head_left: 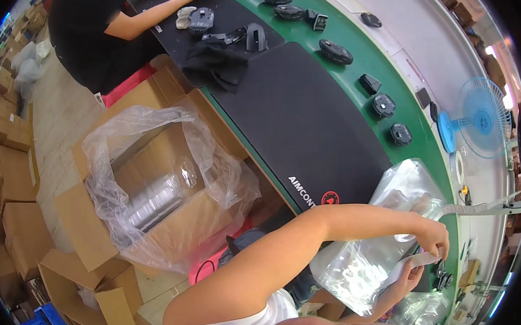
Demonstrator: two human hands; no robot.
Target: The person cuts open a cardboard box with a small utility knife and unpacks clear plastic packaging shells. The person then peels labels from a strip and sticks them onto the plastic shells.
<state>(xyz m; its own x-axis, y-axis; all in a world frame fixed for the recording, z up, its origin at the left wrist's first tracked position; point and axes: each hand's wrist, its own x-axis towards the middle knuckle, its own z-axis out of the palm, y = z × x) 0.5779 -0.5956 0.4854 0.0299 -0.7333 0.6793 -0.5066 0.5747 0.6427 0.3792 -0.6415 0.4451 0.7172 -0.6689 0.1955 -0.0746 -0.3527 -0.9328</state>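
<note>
Both hands meet over the right end of the green bench. My left hand (433, 236) has its fingers pinched at the far end of a small white strip (423, 259), perhaps paper or a label. My right hand (406, 279) grips the near end of the same strip between thumb and fingers. Beneath and beside my left forearm lies a stack of clear plastic bags (361, 270), which spreads toward the black mat (311, 116). Right beside my hands is a dark round part (444, 279), partly hidden.
An open carton (87, 226) lined with clear plastic holds wrapped items, left of the bench. Several black device housings (335, 51) line the green bench (356, 68). A blue fan (481, 120) stands at right. A co-worker's arm (153, 16) reaches over the far mat, near a black cloth (214, 63).
</note>
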